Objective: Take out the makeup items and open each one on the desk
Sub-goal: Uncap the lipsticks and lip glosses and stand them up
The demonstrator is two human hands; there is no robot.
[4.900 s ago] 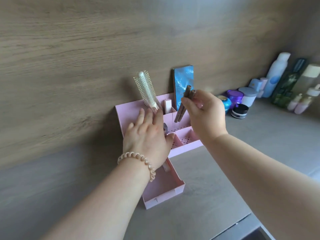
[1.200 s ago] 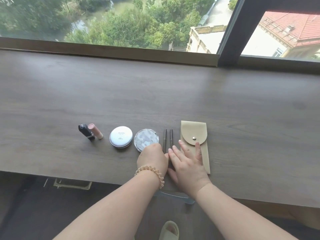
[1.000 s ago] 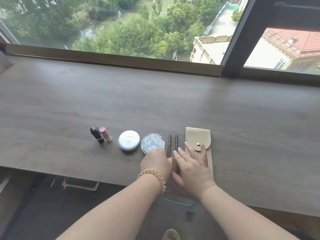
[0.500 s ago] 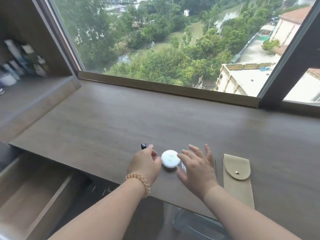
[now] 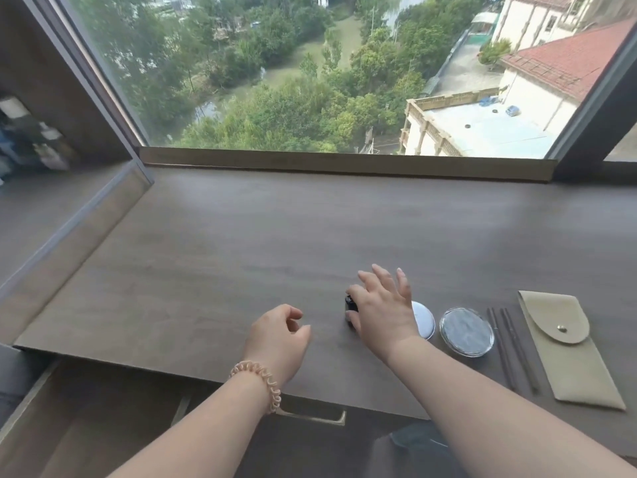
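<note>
Right hand [image 5: 382, 310] has crossed left, now loosely over the small black lipstick tube [image 5: 350, 302]; left hand [image 5: 278, 336] has backed off, half-curled, empty; no legible labels.

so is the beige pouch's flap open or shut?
Shut: the pouch lies flat on the desk, flap folded down, the snap at its tip.

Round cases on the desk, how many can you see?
2. A white round case sits partly hidden behind the right hand; a clear-lidded round case lies just right of it, before the pencils.
</note>
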